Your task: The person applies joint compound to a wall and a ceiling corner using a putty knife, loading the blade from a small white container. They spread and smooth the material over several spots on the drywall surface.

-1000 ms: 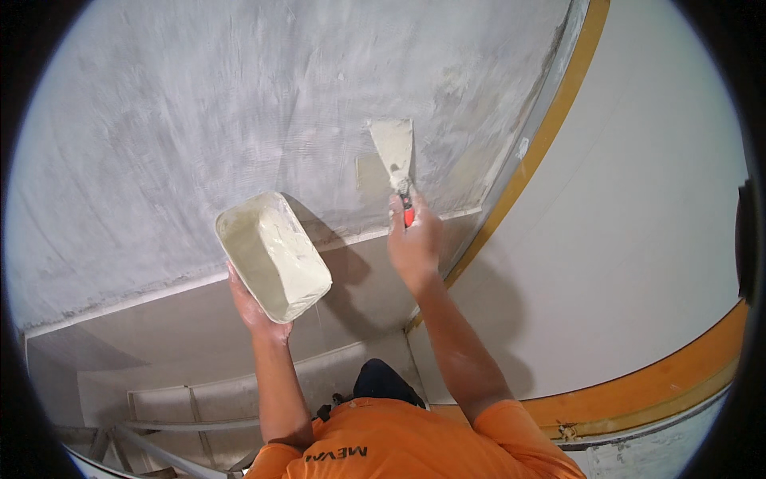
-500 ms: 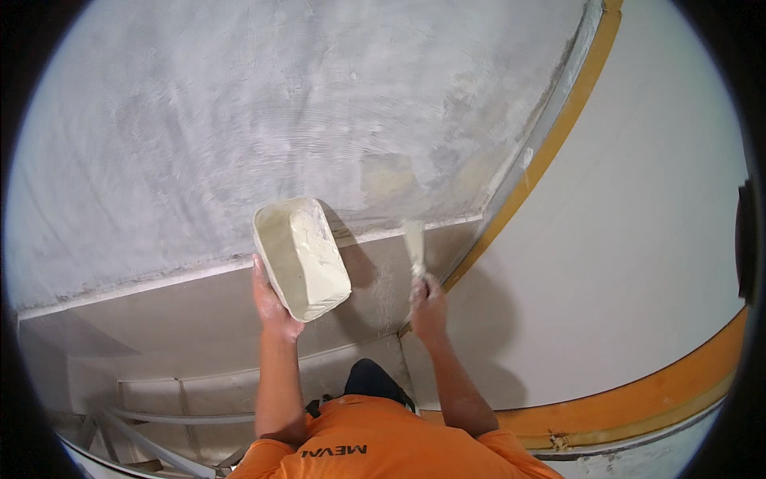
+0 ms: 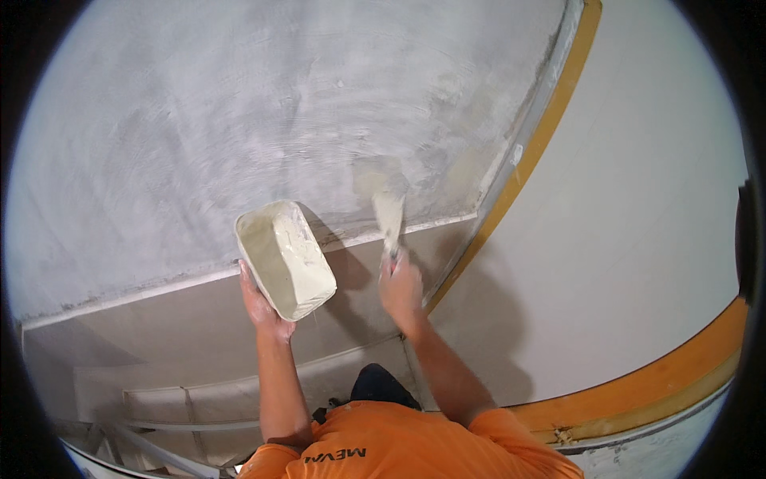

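My left hand (image 3: 263,304) grips a cream rectangular tub (image 3: 268,254) from its left side and below. Pale filler (image 3: 305,259) coats the tub's right inner side. In my right hand (image 3: 401,289) is a putty knife (image 3: 389,214), its handle wrapped by my closed fingers. The knife's blade is smeared with filler and a little blurred; it is up over the lower part of the grey plastered surface (image 3: 215,128), near a damp-looking beige patch (image 3: 375,172). Whether the blade touches that surface, I cannot tell.
A pale ledge (image 3: 152,290) edges the plastered surface. To the right runs a yellow-brown strip (image 3: 550,120) beside a smooth white panel (image 3: 638,199). An orange band (image 3: 638,391) curves at lower right. Metal rails (image 3: 159,447) lie at lower left.
My right hand has moved left and slightly up with the putty knife, bringing the blade over the plastered surface. The tub in my left hand has shifted a little left.
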The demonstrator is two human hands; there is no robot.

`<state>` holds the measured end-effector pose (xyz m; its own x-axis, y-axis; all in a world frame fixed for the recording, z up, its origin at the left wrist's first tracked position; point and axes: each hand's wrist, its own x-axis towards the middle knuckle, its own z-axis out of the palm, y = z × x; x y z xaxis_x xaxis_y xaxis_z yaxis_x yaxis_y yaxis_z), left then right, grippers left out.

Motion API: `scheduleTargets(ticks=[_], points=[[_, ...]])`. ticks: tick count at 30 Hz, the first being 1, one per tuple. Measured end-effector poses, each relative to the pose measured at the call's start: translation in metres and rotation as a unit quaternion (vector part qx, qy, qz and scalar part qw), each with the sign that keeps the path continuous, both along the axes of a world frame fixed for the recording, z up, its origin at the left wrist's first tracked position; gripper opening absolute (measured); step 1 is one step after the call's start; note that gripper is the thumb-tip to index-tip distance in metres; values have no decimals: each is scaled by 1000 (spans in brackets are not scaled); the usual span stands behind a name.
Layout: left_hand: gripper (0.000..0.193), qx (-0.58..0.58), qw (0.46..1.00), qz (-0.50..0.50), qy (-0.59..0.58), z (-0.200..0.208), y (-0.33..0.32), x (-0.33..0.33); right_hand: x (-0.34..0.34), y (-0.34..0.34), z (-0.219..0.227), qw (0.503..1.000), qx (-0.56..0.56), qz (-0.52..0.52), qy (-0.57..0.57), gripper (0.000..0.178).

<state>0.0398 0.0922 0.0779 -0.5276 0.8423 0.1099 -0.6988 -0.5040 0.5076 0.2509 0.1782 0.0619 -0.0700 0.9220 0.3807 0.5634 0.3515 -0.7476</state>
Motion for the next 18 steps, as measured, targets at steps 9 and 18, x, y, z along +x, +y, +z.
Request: scheduleTargets(ticks=[9, 18], points=[[69, -30, 993, -93, -64, -25, 7, -1, 66, -45, 0, 768, -377, 390, 341, 17], [71, -18, 992, -24, -119, -13, 3, 27, -16, -106, 2, 990, -12, 140, 34, 22]])
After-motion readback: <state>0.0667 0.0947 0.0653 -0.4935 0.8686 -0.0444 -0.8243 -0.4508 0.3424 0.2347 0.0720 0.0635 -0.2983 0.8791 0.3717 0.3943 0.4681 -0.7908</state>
